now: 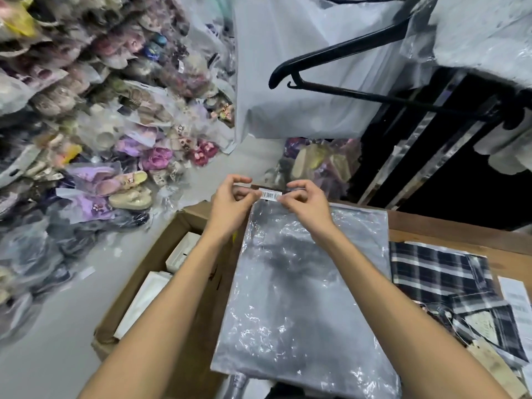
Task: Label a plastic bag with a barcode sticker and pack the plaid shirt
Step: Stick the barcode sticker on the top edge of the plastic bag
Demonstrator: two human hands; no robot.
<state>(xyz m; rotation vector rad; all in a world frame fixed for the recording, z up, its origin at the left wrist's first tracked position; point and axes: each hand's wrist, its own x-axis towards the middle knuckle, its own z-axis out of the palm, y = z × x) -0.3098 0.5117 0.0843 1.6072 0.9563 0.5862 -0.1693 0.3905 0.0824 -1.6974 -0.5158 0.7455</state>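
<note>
A clear plastic bag (305, 283) lies flat on the wooden table (449, 226) in front of me. At its far edge both hands pinch a small white barcode sticker (270, 194): my left hand (230, 203) holds its left end, my right hand (308, 203) its right end. The sticker sits at the bag's top rim; whether it touches the plastic is unclear. The folded black-and-white plaid shirt (443, 277) rests on the table to the right of the bag, with paper tags at its near end.
An open cardboard box (172, 234) with white packets stands left of the table. Bagged shoes (115, 174) pile up on the floor at left. A black hanger (345, 53) and hanging bagged garments are ahead. Printed sheets (515, 300) lie at the far right.
</note>
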